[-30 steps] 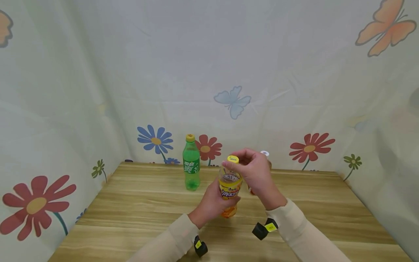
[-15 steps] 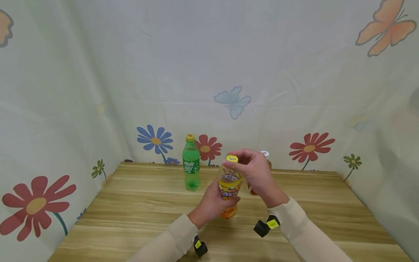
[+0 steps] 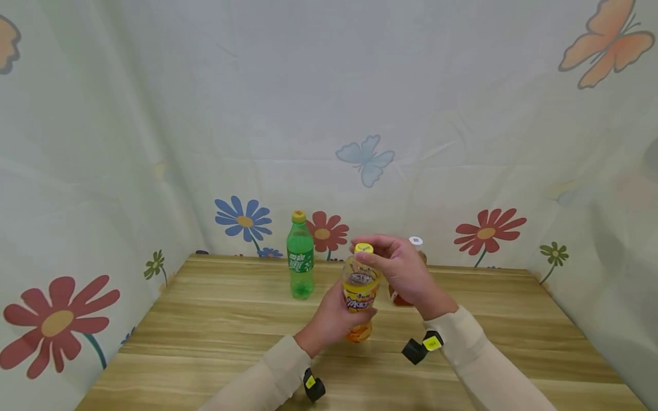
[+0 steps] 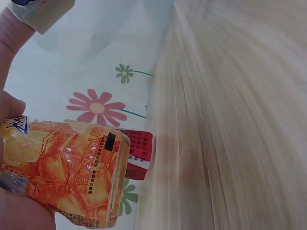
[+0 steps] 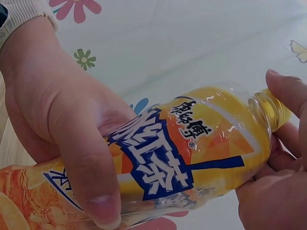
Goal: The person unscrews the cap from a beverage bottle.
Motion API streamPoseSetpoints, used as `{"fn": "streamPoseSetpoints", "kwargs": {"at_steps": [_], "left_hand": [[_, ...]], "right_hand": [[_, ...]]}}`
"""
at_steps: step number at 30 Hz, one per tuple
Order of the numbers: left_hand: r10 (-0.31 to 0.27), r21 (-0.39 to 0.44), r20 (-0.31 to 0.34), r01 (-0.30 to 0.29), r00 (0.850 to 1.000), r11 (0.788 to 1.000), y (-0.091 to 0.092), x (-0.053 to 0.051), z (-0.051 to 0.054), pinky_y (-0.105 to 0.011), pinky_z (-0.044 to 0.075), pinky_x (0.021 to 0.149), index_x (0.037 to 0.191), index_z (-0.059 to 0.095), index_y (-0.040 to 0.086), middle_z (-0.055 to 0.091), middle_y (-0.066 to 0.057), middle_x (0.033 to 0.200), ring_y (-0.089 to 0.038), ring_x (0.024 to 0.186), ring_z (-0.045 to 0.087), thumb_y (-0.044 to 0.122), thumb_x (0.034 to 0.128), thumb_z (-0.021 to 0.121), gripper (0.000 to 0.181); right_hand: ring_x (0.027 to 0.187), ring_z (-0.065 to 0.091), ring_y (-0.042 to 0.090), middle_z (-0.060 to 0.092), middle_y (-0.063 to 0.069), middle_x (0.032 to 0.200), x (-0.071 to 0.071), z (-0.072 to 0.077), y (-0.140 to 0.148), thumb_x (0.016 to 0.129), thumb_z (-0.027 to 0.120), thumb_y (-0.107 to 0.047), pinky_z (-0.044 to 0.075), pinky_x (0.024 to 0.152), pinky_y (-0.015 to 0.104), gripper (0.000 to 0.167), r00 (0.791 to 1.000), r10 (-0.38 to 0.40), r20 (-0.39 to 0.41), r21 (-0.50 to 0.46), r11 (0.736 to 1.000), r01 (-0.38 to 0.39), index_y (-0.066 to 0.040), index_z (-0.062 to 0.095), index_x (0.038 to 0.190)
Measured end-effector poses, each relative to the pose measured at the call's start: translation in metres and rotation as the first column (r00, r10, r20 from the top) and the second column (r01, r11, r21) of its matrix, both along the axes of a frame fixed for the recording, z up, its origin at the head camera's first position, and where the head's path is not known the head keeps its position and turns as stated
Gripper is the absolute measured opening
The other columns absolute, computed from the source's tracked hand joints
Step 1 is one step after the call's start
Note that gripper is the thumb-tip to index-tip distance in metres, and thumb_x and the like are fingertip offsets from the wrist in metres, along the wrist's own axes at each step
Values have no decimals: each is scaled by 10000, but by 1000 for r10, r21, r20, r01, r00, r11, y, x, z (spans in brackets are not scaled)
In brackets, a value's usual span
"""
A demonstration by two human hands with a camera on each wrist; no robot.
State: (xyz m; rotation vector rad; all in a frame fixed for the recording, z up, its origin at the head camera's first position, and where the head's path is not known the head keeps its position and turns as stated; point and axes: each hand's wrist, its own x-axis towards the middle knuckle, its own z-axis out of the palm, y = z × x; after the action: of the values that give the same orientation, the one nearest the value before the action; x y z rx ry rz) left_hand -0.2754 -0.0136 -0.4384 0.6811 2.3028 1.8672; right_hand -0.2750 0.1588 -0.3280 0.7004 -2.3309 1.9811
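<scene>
My left hand grips the body of an iced tea bottle with a yellow and orange label. Its thumb lies across the label in the right wrist view. The bottle is upright, and in the left wrist view its base appears slightly above the table. At the top, my right hand pinches the yellow cap between thumb and fingers. The right wrist view shows the cap at the bottle's neck; whether it is loose I cannot tell.
A green soda bottle with a yellow cap stands on the wooden table, to the left and behind. Partly hidden by the right hand is a brown drink bottle with a white cap. A flower-printed curtain encloses the back and sides.
The right hand has turned slightly at the cap, and its wrist has shifted a little right and up. The left hand and bottle have hardly moved.
</scene>
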Motion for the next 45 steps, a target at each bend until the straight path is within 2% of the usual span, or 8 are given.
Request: {"fn": "streamPoseSetpoints", "kwargs": {"at_steps": [6, 12, 15, 18, 22, 26, 37, 45], "left_hand": [[6, -7, -11, -6, 1000, 1000, 0, 0, 0, -474, 519, 1074, 1406, 445, 308, 621, 66, 1306, -164, 1172, 631, 245, 906, 789, 610], [-4, -3, -29, 4, 1000, 1000, 0, 0, 0, -455, 524, 1067, 1411, 442, 319, 621, 65, 1310, -159, 1168, 631, 239, 908, 788, 616], [-12, 6, -40, 12, 999, 1000, 0, 0, 0, -448, 523, 1069, 1414, 439, 328, 617, 72, 1314, -155, 1173, 627, 225, 914, 782, 615], [-14, 14, -51, 15, 999, 1000, 0, -1, -1, -438, 524, 1067, 1415, 440, 333, 618, 76, 1315, -150, 1173, 628, 217, 916, 781, 616], [-11, 14, -63, 12, 998, 1000, 1, -1, -2, -424, 528, 1060, 1414, 444, 325, 625, 73, 1310, -145, 1165, 632, 209, 913, 782, 616], [-2, -1, -74, 2, 997, 1000, 1, -1, -2, -425, 529, 1060, 1411, 445, 317, 627, 69, 1309, -143, 1162, 634, 219, 911, 785, 612], [0, -5, -45, 0, 999, 1000, 1, 0, 2, -457, 524, 1071, 1417, 443, 308, 626, 59, 1316, -165, 1181, 636, 204, 914, 782, 615], [-3, -1, -39, 3, 999, 1000, 1, 1, 2, -455, 522, 1071, 1418, 446, 310, 626, 63, 1317, -161, 1179, 633, 220, 912, 785, 615]], "right_hand": [[1268, 637, 239, 712, 36, 1305, -3, -2, 1, 982, 699, -259, 549, 1000, 287, 383, 998, 63, 5, -28, 998, -62, -71, 676, 1315], [1229, 654, 196, 730, -20, 1246, -3, -5, 0, 970, 712, -184, 547, 1000, 267, 402, 998, 69, 12, -86, 994, -68, -72, 645, 1350], [1181, 663, 189, 714, -18, 1240, -2, -5, -2, 942, 746, -165, 556, 979, 262, 454, 1000, 28, 5, -94, 995, -28, -103, 623, 1375], [1146, 654, 214, 675, 29, 1243, 1, -5, -4, 909, 787, -180, 558, 961, 256, 496, 998, -57, 0, -83, 995, 57, -127, 612, 1370], [1097, 639, 231, 649, 61, 1203, 7, -4, -9, 850, 851, -247, 559, 931, 241, 501, 981, -193, 21, -67, 979, 194, -108, 625, 1275], [1014, 629, 255, 645, 82, 1125, 13, -2, -15, 809, 887, -282, 572, 867, 243, 475, 961, -277, 21, -51, 959, 278, -69, 641, 1155], [926, 636, 251, 675, 75, 1028, 16, 0, -19, 793, 896, -325, 582, 789, 249, 427, 936, -352, -6, -57, 935, 351, -61, 703, 1066], [920, 655, 249, 702, 76, 1033, 14, 0, -17, 794, 891, -353, 588, 788, 248, 431, 939, -343, 3, -31, 939, 343, -71, 742, 1084]]}}
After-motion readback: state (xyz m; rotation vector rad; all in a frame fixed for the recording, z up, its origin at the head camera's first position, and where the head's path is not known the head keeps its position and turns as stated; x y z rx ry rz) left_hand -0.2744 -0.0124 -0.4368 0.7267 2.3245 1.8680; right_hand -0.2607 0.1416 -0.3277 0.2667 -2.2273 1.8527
